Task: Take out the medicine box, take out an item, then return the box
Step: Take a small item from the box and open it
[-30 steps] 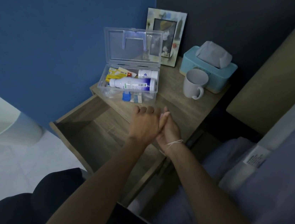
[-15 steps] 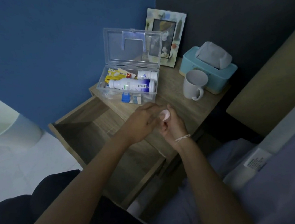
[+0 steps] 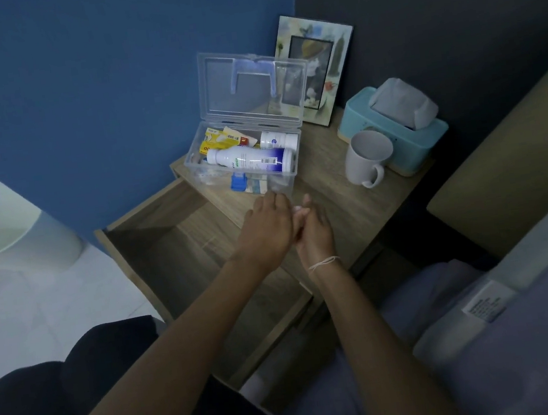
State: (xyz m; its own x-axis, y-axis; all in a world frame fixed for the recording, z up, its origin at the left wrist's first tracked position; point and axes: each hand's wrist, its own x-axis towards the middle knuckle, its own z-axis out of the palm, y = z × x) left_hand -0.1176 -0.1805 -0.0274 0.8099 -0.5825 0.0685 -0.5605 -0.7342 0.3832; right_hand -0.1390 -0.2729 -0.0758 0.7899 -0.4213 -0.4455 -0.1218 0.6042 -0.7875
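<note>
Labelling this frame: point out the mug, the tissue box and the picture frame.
mug (image 3: 363, 161), head view, on its outer wall.
tissue box (image 3: 372, 116), head view, on its teal top.
picture frame (image 3: 335, 72), head view, on its right border.

One head camera looks steeply down and forward at the wooden bedside table (image 3: 340, 199), quite near, with both forearms entering from below.

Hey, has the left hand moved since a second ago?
Yes. The left hand has moved forward across the nightstand, toward the open medicine box; its fingertips now almost reach the box's front wall.
</note>
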